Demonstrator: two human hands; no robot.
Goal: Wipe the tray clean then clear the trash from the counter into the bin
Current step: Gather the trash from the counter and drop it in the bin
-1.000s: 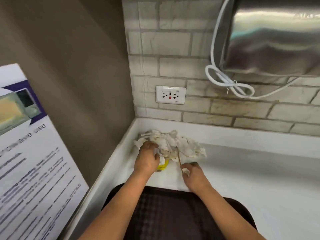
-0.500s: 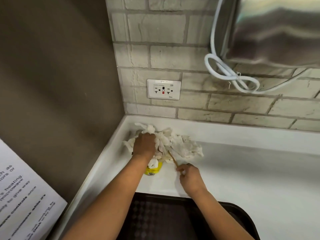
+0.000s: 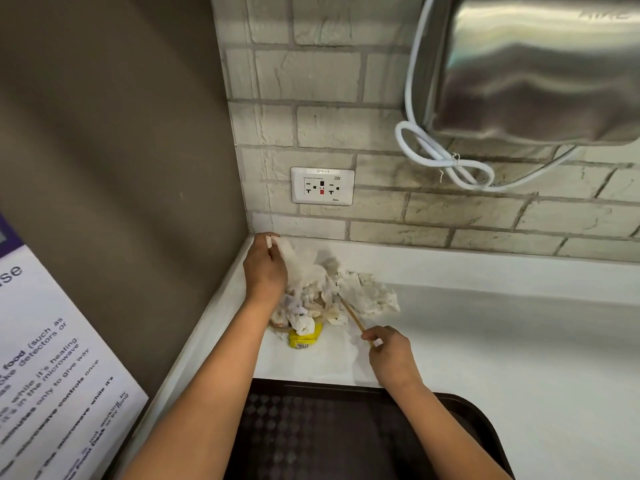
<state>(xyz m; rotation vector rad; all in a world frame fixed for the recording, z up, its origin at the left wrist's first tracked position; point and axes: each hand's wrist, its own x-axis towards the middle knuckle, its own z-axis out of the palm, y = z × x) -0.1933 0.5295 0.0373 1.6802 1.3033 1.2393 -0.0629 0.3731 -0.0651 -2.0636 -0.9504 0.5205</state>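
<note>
Tray (image 3: 346,438) seemingly bare beside trash (image 3: 332,292).

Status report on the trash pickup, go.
Left hand grips crumpled napkins. Right hand pinches wooden stick. Yellow packet on counter. No bin in view.

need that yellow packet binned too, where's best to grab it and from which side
Take the yellow packet by its near, exposed end, coming from the tray side. It lies flat on the counter with its far end tucked under the crumpled napkins, so probably only the near edge can be pinched cleanly.
</note>
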